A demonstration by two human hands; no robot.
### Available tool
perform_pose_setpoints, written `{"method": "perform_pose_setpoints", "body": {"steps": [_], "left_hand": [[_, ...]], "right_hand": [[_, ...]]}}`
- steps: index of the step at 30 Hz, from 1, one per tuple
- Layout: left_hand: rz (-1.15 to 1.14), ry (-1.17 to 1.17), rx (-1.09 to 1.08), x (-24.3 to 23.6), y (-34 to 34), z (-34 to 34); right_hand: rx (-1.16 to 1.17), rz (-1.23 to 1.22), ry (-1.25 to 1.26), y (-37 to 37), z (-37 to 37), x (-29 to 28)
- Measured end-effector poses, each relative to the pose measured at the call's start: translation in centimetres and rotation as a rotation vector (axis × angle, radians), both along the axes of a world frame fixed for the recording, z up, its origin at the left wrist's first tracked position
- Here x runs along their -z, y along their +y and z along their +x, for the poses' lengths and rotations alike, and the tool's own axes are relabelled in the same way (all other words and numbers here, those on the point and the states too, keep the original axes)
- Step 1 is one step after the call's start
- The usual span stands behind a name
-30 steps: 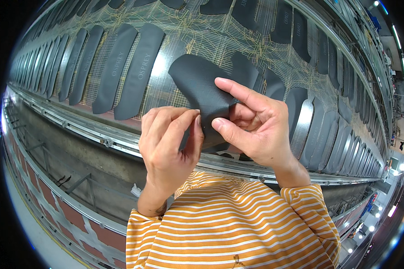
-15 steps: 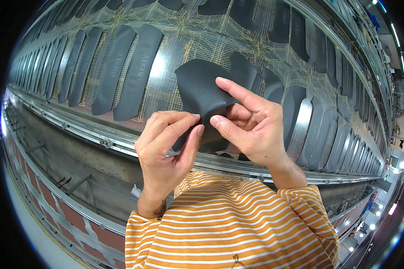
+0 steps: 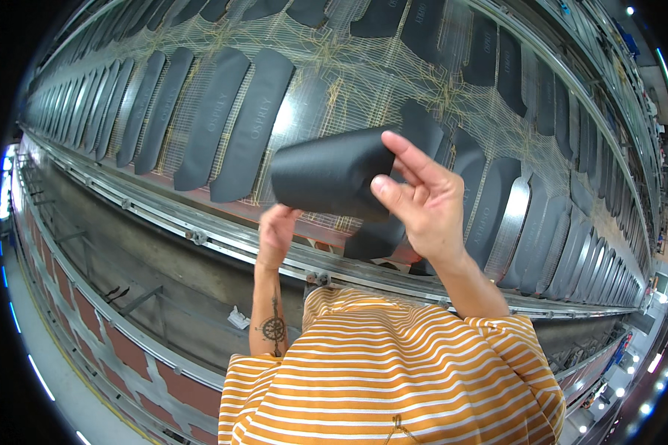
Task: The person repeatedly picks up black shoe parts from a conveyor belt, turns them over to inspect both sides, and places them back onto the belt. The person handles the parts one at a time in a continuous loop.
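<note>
A black, flexible cut panel (image 3: 330, 174) hangs curled in front of me, above the long table. My right hand (image 3: 427, 204) grips its right end between thumb and fingers, with the thumb on the near side. At the panel's lower left edge is my left hand (image 3: 276, 233), its fingers bent together and the fingertips at the edge; they are slightly blurred and partly hidden. Under the held piece, another dark panel (image 3: 375, 239) lies near the table's front edge.
Rows of similar dark panels, such as this one (image 3: 254, 122), lie along the table (image 3: 315, 96), which is criss-crossed by yellowish lines. A metal rail (image 3: 156, 222) runs along its near side. A crumpled white scrap (image 3: 238, 317) lies below the rail.
The panel has turned from a folded, pinched shape to a wider curl reaching left. My left hand has moved away from the right one, down to the panel's left edge.
</note>
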State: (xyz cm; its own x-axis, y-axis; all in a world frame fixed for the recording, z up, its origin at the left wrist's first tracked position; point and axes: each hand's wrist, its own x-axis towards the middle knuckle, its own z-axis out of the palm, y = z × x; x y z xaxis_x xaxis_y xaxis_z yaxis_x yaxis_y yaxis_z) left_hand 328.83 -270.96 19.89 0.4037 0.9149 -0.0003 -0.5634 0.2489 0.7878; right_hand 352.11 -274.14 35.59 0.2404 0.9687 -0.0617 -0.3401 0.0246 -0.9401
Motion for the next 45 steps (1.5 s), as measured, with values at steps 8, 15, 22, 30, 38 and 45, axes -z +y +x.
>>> {"method": "perform_pose_setpoints", "body": {"steps": [8,15,22,30,38,45], "left_hand": [[-0.114,0.41,0.476,6.9,-3.0,-1.1],[-0.331,0.397,0.369,9.5,-1.6,-2.9],[-0.377,0.627,0.302,15.1,2.5,-3.8],[-0.26,0.691,0.227,19.7,2.5,-4.8],[-0.079,0.93,0.123,19.3,1.0,-4.2],[0.685,1.376,-0.217,11.9,-4.3,-0.2]], "right_hand": [[0.126,-0.038,0.036,6.5,3.2,7.6],[0.097,0.186,-0.102,11.1,5.6,16.5],[0.123,-0.157,-0.203,13.2,8.8,27.3],[0.049,-0.309,-0.159,3.6,11.1,25.6],[0.37,-0.48,-0.692,-22.0,12.4,25.8],[0.758,-0.888,-0.091,-35.6,11.8,27.2]]}}
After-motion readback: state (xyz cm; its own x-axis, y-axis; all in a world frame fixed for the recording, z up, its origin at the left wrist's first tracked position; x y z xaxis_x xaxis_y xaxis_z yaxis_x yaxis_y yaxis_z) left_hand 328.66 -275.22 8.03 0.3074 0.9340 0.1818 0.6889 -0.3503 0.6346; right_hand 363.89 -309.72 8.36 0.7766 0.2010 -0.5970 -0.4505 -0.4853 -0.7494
